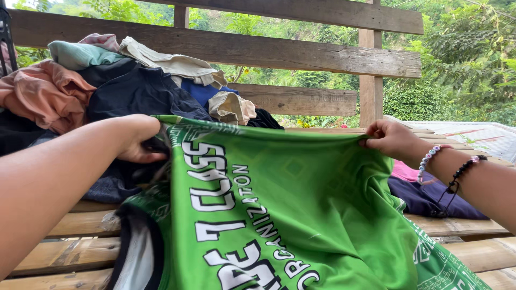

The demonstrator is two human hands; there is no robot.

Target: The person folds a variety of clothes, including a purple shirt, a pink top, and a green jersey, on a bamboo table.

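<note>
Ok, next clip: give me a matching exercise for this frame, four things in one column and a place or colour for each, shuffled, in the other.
Things:
1. green jersey
2. pile of clothes
3. bead bracelets
4. purple cloth

Places or colours:
A. on the right hand's wrist
B. heaped at the back left, against the wooden rail
C. stretched between the left hand and the right hand
D. lying on the bench slats under the right forearm

Pairs: 1-C, 2-B, 3-A, 4-D

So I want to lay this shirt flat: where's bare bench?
Bare slats show bottom left, beside the green jersey, and at right below the purple cloth. The clothes pile crowds the back left.
</note>
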